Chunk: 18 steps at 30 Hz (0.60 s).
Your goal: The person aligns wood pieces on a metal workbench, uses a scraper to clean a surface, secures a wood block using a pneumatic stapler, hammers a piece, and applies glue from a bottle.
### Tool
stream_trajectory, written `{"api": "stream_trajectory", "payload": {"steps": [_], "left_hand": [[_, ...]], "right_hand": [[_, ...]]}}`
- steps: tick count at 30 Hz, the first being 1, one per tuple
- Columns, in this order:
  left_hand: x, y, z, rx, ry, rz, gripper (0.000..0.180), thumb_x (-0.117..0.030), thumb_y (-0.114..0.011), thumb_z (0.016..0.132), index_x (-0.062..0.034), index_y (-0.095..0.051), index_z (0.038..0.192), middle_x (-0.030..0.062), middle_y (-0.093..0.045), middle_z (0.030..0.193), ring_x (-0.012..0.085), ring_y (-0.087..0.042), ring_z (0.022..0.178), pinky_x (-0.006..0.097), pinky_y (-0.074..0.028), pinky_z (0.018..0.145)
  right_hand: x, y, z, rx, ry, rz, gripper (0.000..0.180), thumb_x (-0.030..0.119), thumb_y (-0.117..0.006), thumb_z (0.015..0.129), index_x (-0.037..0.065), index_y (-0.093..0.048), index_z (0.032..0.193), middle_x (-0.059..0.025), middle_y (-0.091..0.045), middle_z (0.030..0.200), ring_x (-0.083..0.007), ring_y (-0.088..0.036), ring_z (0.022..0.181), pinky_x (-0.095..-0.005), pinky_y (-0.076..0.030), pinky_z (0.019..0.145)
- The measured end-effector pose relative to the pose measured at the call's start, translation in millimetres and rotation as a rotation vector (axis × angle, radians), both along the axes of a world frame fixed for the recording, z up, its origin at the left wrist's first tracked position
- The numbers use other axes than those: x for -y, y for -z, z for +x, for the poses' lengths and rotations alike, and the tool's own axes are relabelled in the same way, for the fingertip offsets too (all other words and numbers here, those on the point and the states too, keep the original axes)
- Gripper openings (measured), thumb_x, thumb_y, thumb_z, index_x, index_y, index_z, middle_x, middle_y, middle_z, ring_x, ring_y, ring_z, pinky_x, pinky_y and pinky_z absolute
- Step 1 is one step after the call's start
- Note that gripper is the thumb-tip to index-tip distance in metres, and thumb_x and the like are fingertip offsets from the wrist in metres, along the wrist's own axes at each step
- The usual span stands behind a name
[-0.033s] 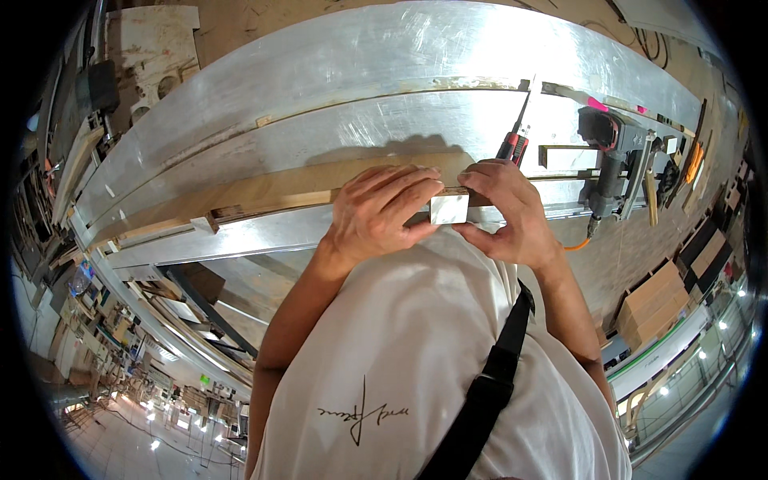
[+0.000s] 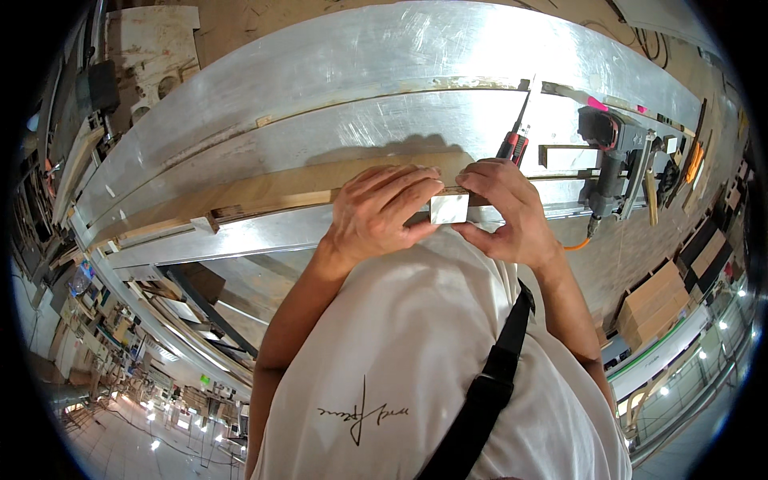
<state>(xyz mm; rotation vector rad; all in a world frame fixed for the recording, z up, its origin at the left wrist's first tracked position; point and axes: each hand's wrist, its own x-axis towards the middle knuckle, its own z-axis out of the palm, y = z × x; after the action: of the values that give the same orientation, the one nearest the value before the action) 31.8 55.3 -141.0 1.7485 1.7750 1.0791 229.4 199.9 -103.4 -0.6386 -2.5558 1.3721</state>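
A long wooden board [image 2: 280, 186] lies along the near side of a metal work surface [image 2: 336, 132]. At its front edge, between my hands, sits a small white rectangular block [image 2: 450, 210]. My left hand [image 2: 380, 210] is closed at the block's left side, fingers over the top of the board and thumb by the lower corner. On the other side, my right hand [image 2: 510, 212] pinches, fingertips on top and thumb by the lower right corner. The fingers hide part of the board. A second pale block [image 2: 206, 224] juts from the board further left.
Just beyond my right hand lies a red and black screwdriver [image 2: 514, 146]. A cordless drill [image 2: 612, 148] rests to the right, near a metal bar [image 2: 638, 176] and a wooden strip [image 2: 651, 196]. Cardboard boxes [image 2: 658, 298] stand at the lower right.
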Motion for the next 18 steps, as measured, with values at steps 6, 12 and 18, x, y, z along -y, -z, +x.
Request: {"api": "stream_trajectory", "payload": {"steps": [6,12,18], "left_hand": [[1,-1,-1,-0.015,-0.012,0.012,0.053,-0.016,-0.091,0.057,-0.0083,-0.076,0.107,0.0049,-0.078,0.112,0.0233,-0.076,0.099,0.036,-0.061,0.086],[-1,-2,2,-0.025,-0.012,0.008,0.050,-0.015,-0.090,0.058,-0.0072,-0.077,0.105,0.0047,-0.079,0.112,0.0225,-0.076,0.099,0.035,-0.062,0.087],[-3,-3,3,-0.017,-0.015,0.046,0.045,-0.011,-0.088,0.061,-0.0061,-0.076,0.103,0.0061,-0.080,0.110,0.0235,-0.077,0.097,0.036,-0.062,0.086]], "right_hand": [[-1,-11,4,-0.033,0.099,-0.020,0.056,0.009,-0.085,0.066,0.002,-0.067,0.119,-0.0161,-0.068,0.119,-0.0368,-0.066,0.109,-0.0456,-0.054,0.095],[-52,-8,109,-0.091,0.841,0.262,0.064,0.015,-0.083,0.082,-0.003,-0.060,0.139,-0.0160,-0.069,0.122,-0.0246,-0.064,0.119,-0.0403,-0.049,0.103],[-115,31,223,0.478,0.867,0.090,0.083,0.028,-0.083,0.087,-0.008,-0.042,0.151,-0.0257,-0.065,0.133,-0.0342,-0.066,0.118,-0.0408,-0.052,0.099]]}}
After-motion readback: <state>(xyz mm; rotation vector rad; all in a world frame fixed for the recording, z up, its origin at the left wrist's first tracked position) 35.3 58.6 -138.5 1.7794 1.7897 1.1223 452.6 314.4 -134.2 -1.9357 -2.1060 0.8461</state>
